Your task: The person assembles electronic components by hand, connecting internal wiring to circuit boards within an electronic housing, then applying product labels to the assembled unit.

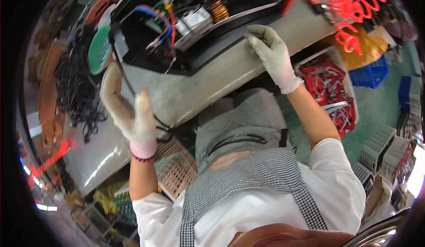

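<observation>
Left grip (127,114) spread, right grip (273,57) curled

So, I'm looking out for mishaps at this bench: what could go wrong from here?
The black cable appears between the thumb and fingers of the left hand and loops near the corner of the bench, so it might snag. Inside the open black housing, the exposed red and blue wires could get caught or pinched. The green dish sits near the left fingertips and might be knocked.
</observation>
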### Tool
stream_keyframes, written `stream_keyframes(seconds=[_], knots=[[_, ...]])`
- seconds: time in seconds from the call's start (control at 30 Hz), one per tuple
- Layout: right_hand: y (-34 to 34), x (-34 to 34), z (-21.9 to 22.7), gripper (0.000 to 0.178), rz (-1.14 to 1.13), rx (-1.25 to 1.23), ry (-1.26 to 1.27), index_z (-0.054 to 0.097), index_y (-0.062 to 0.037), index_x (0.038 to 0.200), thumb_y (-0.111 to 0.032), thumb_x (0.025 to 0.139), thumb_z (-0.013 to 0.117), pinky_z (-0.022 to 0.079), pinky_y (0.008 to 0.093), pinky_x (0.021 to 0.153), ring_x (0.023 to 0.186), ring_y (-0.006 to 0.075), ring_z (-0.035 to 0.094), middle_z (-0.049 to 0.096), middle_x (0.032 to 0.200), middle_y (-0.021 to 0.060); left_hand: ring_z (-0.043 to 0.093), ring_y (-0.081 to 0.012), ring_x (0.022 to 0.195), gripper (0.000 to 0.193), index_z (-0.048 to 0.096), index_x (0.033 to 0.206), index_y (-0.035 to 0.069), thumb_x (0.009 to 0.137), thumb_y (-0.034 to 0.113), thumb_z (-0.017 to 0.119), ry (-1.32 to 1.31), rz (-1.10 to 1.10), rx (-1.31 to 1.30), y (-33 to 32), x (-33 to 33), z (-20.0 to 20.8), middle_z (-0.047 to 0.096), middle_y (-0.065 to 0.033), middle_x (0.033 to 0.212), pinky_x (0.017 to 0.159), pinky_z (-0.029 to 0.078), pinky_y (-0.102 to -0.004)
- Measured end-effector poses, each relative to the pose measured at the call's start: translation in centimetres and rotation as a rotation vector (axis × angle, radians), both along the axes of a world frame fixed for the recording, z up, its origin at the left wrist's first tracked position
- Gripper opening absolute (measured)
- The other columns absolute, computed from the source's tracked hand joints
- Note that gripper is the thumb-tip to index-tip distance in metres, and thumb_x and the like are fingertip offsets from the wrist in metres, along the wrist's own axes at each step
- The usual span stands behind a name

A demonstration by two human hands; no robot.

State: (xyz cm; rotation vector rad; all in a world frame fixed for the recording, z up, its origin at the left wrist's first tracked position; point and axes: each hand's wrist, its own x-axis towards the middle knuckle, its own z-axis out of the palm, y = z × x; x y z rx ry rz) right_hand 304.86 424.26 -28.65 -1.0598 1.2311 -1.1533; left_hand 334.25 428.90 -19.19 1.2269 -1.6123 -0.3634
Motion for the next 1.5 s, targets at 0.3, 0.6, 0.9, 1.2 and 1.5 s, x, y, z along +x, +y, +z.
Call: stream_keyframes(seconds=[0.3,0.6,0.9,1.2,1.5], knots=[[-6.5,-8.8,-4.8,0.057,-0.511,-0.219,0.654,0.052,0.0007,0.127,-0.028,0.083,0.071,0.047,0.0392,0.094,0.107,0.0332,0.060,0.060,0.117,0.0217,0.045,-0.0218,0.129,0.051,0.041,0.137,-0.006,0.102,0.031,0.044,0.363,0.040,0.307,-5.6,3.7,-0.4,0.050,-0.0162,0.136,0.111,0.032,-0.0355],[-8.5,-7.5,-6.4,0.056,-0.512,-0.254,1.069,0.051,0.0027,0.128,-0.026,0.082,0.068,0.041,0.0437,0.099,0.113,0.0373,0.055,0.058,0.119,0.0227,0.053,-0.0188,0.115,0.044,0.055,0.128,0.018,0.095,0.048,0.052,1.067,-0.106,0.711,-12.2,3.1,-2.6,0.058,0.0011,0.124,0.096,0.042,-0.0554],[-9.1,-9.2,-8.9,0.061,-0.374,-0.268,0.657,0.037,0.0111,0.136,-0.011,0.087,0.067,0.033,0.0344,0.109,0.126,0.0282,0.049,0.050,0.135,0.0234,0.060,-0.0151,0.104,0.036,0.051,0.129,0.001,0.100,0.022,0.047,0.871,-0.154,0.723,-8.5,1.1,-4.4,0.065,-0.0032,0.112,0.097,0.045,-0.0304],[-5.3,-4.1,-4.4,0.042,-0.010,-0.345,0.529,0.050,0.0066,0.130,-0.010,0.093,0.061,0.039,0.0303,0.099,0.114,0.0198,0.055,0.059,0.126,0.0156,0.057,-0.0069,0.080,0.064,0.063,0.108,0.001,0.090,0.062,0.055,1.116,-0.166,0.445,6.0,2.6,-6.0,0.064,0.0005,0.094,0.069,0.049,-0.0246],[-2.0,2.1,-3.5,0.034,0.323,-0.389,0.441,0.056,0.0063,0.126,-0.011,0.096,0.056,0.041,0.0300,0.102,0.114,0.0181,0.056,0.062,0.123,0.0127,0.061,-0.0125,0.074,0.039,0.053,0.117,0.014,0.095,0.046,0.057,1.264,0.309,0.130,19.9,11.8,1.9,0.059,-0.0027,0.084,0.061,0.054,-0.0309]])
